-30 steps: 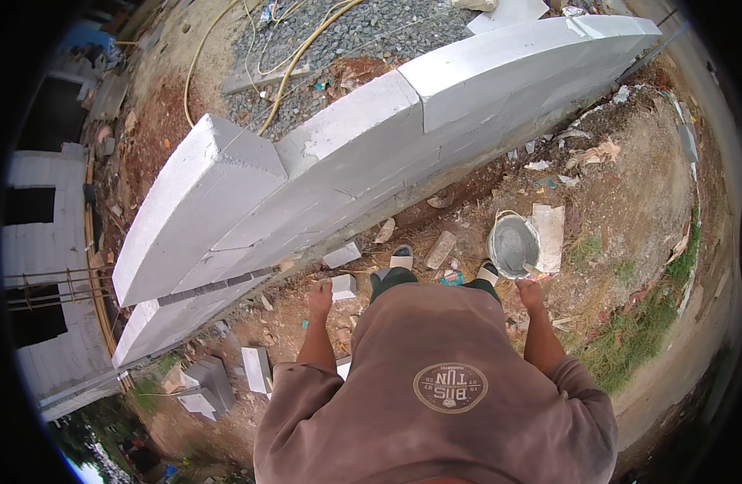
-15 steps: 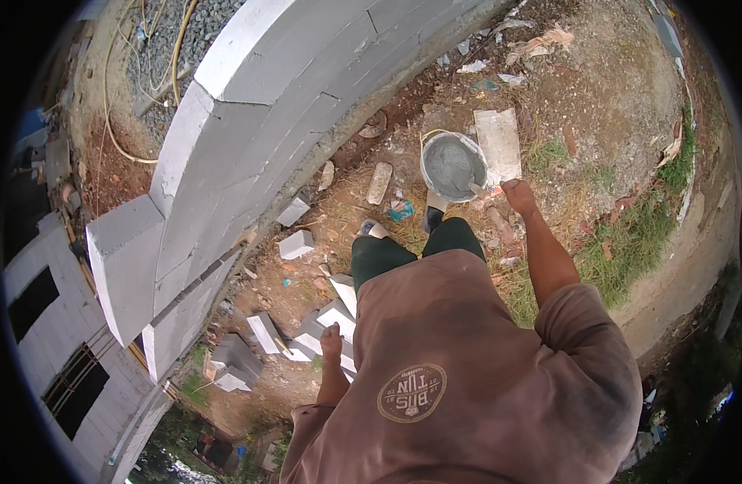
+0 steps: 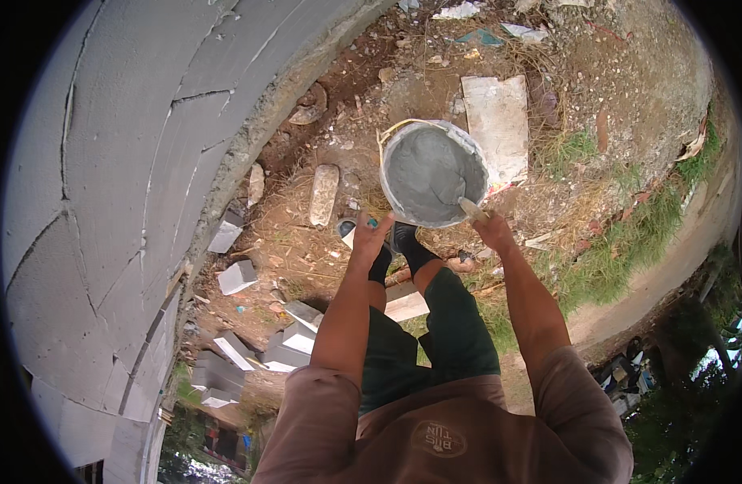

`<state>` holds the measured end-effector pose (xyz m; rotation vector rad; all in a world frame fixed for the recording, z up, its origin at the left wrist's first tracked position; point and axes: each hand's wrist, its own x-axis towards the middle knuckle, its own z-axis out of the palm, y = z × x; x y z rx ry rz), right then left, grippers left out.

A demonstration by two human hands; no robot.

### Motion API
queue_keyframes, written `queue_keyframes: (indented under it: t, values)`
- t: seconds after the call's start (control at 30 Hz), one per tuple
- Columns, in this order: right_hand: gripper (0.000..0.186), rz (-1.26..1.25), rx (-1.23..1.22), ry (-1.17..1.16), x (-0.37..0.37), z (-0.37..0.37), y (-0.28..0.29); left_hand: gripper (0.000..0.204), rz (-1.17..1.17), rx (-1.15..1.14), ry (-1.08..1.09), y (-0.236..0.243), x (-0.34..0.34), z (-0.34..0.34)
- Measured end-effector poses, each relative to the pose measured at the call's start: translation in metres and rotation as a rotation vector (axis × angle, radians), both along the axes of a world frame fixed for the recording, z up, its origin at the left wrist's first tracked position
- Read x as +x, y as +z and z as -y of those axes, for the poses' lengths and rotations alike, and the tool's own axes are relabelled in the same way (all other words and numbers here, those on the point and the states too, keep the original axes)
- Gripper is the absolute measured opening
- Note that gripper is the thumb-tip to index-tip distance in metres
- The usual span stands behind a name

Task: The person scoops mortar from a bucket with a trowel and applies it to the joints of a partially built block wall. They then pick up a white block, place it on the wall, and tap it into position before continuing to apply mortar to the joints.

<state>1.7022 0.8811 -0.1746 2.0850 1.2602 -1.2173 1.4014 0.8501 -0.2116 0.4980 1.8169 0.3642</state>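
Note:
A round bucket [image 3: 389,185] stands on the ground in front of me, filled with wet grey mortar [image 3: 427,165]. My right hand [image 3: 493,231] is closed around the pale handle of a trowel [image 3: 471,209] at the bucket's near right rim. The trowel's blade lies sunk in the mortar, mostly hidden. My left hand [image 3: 372,237] reaches down beside the near left rim, fingers stretched and apart, with nothing visible in it. Whether it touches the bucket I cannot tell.
A grey block wall [image 3: 121,202] rises along the left. Loose pale blocks [image 3: 238,277] lie at its foot. A flat whitish board [image 3: 498,129] lies right of the bucket, and an oblong stone [image 3: 324,194] left of it. Grass [image 3: 629,258] grows at the right.
I have bent lower and closer to the bucket. My left hand has come forward from beside the blocks to the bucket's near side. My right hand stays on the trowel.

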Motion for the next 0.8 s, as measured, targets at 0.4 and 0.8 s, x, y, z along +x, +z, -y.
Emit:
queue_keyframes:
  t: [0.4, 0.8]
  values:
    - [0.05, -0.113, -0.176, 0.366, -0.05, -0.053, 0.062, 0.036, 0.102, 0.145, 0.016, 0.003, 0.062, -0.059]
    - [0.049, -0.41, 0.165, 1.058, -0.206, -0.04, 0.273, 0.016, -0.059, 0.412, 0.37, 0.326, -0.104, -0.012]
